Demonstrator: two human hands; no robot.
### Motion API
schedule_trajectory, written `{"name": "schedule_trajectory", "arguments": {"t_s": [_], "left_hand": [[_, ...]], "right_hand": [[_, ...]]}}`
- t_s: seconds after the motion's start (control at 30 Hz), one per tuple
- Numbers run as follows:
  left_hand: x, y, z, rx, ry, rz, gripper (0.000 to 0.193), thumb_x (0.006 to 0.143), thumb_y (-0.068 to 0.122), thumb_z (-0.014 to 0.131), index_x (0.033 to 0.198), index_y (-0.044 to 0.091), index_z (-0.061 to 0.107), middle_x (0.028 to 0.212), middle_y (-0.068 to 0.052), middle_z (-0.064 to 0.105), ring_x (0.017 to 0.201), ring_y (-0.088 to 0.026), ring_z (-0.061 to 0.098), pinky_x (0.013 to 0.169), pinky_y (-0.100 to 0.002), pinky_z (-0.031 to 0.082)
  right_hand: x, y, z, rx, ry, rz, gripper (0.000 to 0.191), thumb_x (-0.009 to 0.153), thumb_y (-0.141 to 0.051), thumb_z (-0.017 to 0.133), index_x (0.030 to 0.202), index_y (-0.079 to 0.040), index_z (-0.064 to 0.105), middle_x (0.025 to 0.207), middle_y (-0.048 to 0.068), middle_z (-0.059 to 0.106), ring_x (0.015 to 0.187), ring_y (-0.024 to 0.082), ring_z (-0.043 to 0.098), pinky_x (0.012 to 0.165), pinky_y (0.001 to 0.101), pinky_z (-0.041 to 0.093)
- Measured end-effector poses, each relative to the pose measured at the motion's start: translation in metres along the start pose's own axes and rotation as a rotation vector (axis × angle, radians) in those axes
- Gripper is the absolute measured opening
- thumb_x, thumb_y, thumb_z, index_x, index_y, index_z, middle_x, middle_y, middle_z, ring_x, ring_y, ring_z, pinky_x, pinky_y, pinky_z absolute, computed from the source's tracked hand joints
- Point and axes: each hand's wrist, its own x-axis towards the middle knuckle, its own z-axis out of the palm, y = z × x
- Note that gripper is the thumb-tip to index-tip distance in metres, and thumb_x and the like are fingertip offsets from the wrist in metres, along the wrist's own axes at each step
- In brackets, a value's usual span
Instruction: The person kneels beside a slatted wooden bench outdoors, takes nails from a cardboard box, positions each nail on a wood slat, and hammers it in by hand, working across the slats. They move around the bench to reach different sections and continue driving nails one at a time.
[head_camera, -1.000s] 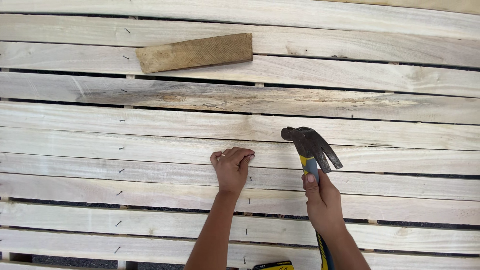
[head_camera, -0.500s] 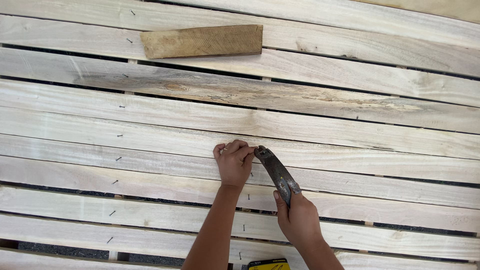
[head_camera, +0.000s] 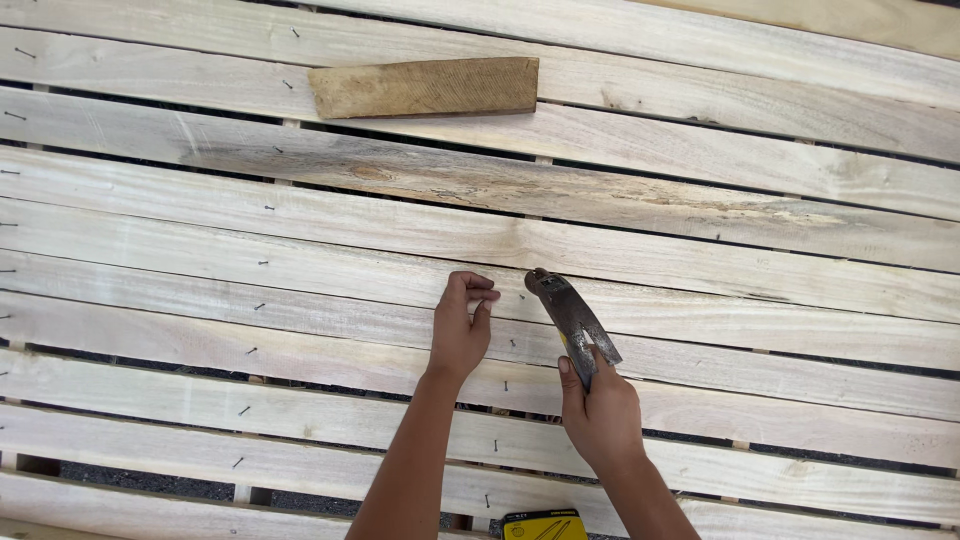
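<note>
My left hand rests on a pale wooden slat with its fingers curled and thumb pinched to fingertips; I see nothing held in them. My right hand grips the handle of a claw hammer. The steel head of the hammer lies low over the slat, just right of my left fingertips. A small dark nail stands in the slat between the fingertips and the hammer head.
Long pale slats run side to side with dark gaps between them. A short brown wood block lies on the upper slats. Several small nails dot the slats at left. A yellow object shows at the bottom edge.
The hammer swung down from a raised position at right to the slat beside my left fingers. My left hand has stayed in place on the slat.
</note>
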Motion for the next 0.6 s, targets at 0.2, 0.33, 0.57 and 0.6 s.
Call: {"name": "schedule_trajectory", "arguments": {"t_s": [0.2, 0.33, 0.57, 0.6], "left_hand": [[-0.075, 0.033, -0.012, 0.170, -0.142, 0.014, 0.023, 0.082, -0.004, 0.065, 0.103, 0.005, 0.060, 0.106, -0.008, 0.066, 0.102, -0.023, 0.068, 0.090, -0.036, 0.053], [-0.166, 0.029, -0.003, 0.469, -0.835, -0.177, 0.045, 0.078, 0.022, 0.085, 0.113, 0.011, 0.059, 0.114, -0.011, 0.056, 0.112, -0.029, 0.062, 0.096, -0.042, 0.050], [-0.197, -0.012, 0.050, 0.879, -1.021, 0.036, 0.019, 0.088, 0.009, 0.066, 0.105, 0.003, 0.069, 0.101, -0.024, 0.066, 0.094, -0.042, 0.070, 0.082, -0.051, 0.057], [-0.190, -0.006, 0.042, 0.857, -0.979, 0.035, 0.017, 0.085, 0.006, 0.067, 0.101, 0.002, 0.070, 0.097, -0.024, 0.067, 0.092, -0.042, 0.070, 0.082, -0.051, 0.057]], "right_hand": [[0.014, -0.013, -0.004, -0.119, 0.025, -0.057, 0.036, 0.101, -0.034, 0.057, 0.107, 0.002, 0.059, 0.055, 0.016, 0.063, 0.046, 0.034, 0.064, 0.045, 0.0447, 0.050], [0.008, -0.021, -0.019, -0.043, 0.073, 0.005, 0.036, 0.099, -0.034, 0.057, 0.107, 0.001, 0.058, 0.054, 0.016, 0.063, 0.048, 0.034, 0.065, 0.047, 0.0466, 0.050], [-0.019, -0.042, -0.043, -0.025, -0.064, 0.060, 0.034, 0.099, -0.038, 0.056, 0.104, -0.004, 0.059, 0.053, 0.014, 0.062, 0.046, 0.032, 0.064, 0.048, 0.0447, 0.048], [-0.021, -0.045, -0.046, -0.029, -0.073, 0.061, 0.034, 0.100, -0.038, 0.056, 0.103, -0.004, 0.060, 0.052, 0.014, 0.062, 0.046, 0.032, 0.063, 0.048, 0.0447, 0.048]]}}
